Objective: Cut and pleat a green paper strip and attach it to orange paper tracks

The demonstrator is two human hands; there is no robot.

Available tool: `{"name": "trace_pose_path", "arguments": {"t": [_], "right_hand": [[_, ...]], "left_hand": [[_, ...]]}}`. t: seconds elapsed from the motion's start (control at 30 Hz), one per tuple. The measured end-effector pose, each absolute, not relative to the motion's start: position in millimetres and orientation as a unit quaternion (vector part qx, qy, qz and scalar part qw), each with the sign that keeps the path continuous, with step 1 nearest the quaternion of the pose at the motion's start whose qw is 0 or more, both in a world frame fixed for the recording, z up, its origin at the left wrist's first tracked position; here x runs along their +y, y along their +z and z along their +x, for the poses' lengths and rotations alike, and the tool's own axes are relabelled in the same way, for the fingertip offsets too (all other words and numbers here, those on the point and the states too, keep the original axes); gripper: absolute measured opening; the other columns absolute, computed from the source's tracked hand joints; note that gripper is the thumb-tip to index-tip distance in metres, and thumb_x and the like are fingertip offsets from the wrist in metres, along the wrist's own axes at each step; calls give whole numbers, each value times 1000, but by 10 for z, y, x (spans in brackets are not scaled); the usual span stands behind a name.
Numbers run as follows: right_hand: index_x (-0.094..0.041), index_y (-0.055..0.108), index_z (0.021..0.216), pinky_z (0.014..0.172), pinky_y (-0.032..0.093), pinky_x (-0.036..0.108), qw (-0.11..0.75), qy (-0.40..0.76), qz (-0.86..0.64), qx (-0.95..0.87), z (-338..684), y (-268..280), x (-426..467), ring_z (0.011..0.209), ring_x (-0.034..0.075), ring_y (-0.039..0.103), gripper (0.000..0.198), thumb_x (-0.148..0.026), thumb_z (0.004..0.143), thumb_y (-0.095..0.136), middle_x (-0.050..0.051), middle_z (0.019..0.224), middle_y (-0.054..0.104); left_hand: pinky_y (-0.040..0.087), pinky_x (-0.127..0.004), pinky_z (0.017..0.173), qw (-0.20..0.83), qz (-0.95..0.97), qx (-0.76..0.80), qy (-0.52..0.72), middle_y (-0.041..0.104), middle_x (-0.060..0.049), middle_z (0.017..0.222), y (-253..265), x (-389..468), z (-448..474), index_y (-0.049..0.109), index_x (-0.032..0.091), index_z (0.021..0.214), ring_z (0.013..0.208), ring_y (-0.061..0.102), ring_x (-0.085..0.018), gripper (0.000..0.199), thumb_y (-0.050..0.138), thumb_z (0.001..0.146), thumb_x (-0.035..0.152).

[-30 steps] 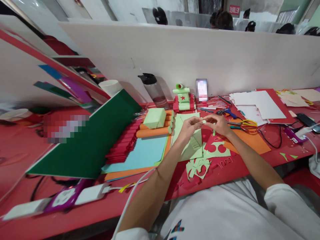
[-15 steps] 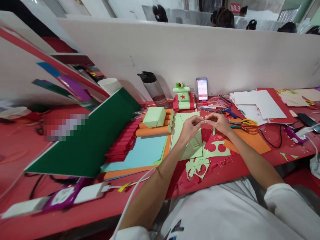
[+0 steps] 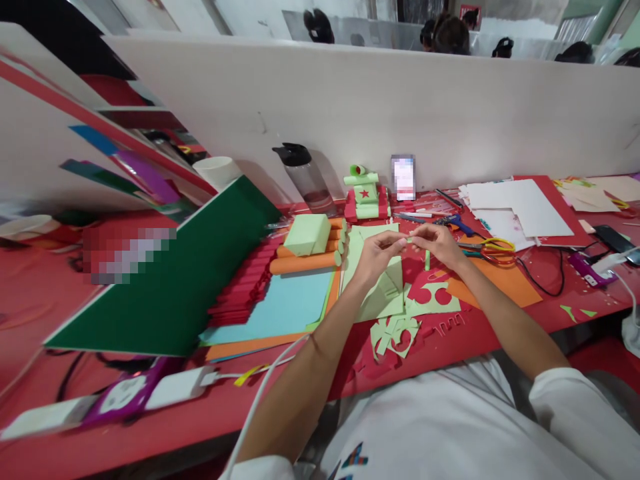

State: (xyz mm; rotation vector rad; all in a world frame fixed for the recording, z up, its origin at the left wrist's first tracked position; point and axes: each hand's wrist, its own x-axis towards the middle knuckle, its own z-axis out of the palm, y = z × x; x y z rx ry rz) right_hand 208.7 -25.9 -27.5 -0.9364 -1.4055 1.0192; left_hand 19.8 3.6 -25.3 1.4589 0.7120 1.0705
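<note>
My left hand (image 3: 376, 253) and my right hand (image 3: 436, 244) meet above the table, fingertips pinched close together on a tiny light-green paper piece (image 3: 409, 240). Its shape is too small to make out. Beneath my left hand lie light-green paper sheets (image 3: 383, 303). A narrow green paper roll (image 3: 427, 260) is just below my right hand. Cut-out green scraps (image 3: 425, 305) are spread nearer to me. Beyond my hands stands a green and red paper model (image 3: 365, 195) with a red star. Left of them, a green paper box (image 3: 307, 235) rests on orange paper rolls (image 3: 306, 263).
Scissors (image 3: 495, 249) lie right of my hands, by white sheets (image 3: 543, 213). A propped phone (image 3: 403, 177) and a bottle (image 3: 305, 177) stand along the white partition (image 3: 350, 100). At left are folded red paper strips (image 3: 243, 290), a green board (image 3: 165, 287) and a power strip (image 3: 123, 393).
My fingers have shifted slightly around the small paper piece, and a bit more green shows between them. The items on the table stay in place.
</note>
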Motion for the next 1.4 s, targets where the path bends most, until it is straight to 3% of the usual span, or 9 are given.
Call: {"name": "trace_pose_path", "arguments": {"t": [0.37, 0.67, 0.83, 0.97, 1.17, 1.4], "right_hand": [[-19, 67, 89, 69, 57, 29, 518, 396, -391, -650, 2091, -194, -309, 69, 14, 68, 15, -32, 82, 71, 1, 80, 69], [-19, 67, 87, 70, 57, 29, 514, 385, -398, -655, 2111, -214, -298, 69, 16, 70, 11, -27, 81, 68, 1, 78, 70], [-19, 70, 89, 72, 55, 29, 495, 310, -426, -691, 2087, -289, -287, 75, 16, 69, 11, -24, 82, 64, 2, 85, 73], [-19, 72, 90, 77, 55, 29, 474, 263, -430, -722, 2072, -280, -312, 79, 16, 69, 13, -23, 84, 61, 3, 89, 75], [-19, 70, 91, 75, 57, 31, 485, 324, -424, -693, 2074, -262, -320, 77, 17, 70, 12, -28, 85, 65, 3, 88, 74], [-19, 68, 100, 76, 59, 32, 486, 407, -419, -650, 2106, -258, -282, 77, 17, 72, 24, -38, 84, 70, 5, 94, 74]], "left_hand": [[54, -27, 70, 666, 535, 304, 421, 69, -1, 74, -237, 35, 215, 72, 16, 80, 68, 64, -13, 41, 91, 59, 45], [54, -27, 73, 666, 535, 307, 419, 70, -1, 76, -225, 44, 205, 71, 17, 82, 68, 65, -12, 45, 91, 58, 49], [53, -28, 74, 649, 563, 334, 387, 70, -2, 72, -213, 49, 191, 70, 17, 80, 72, 67, -16, 46, 86, 63, 57], [53, -29, 76, 656, 558, 349, 368, 71, -3, 74, -216, 56, 177, 70, 17, 76, 74, 66, -16, 47, 89, 58, 56], [54, -31, 76, 644, 575, 338, 376, 72, -5, 76, -230, 71, 165, 72, 16, 77, 73, 66, -17, 44, 89, 60, 53], [54, -32, 71, 562, 631, 347, 407, 71, -5, 72, -226, 69, 165, 74, 16, 79, 68, 64, -17, 42, 85, 65, 55]]}}
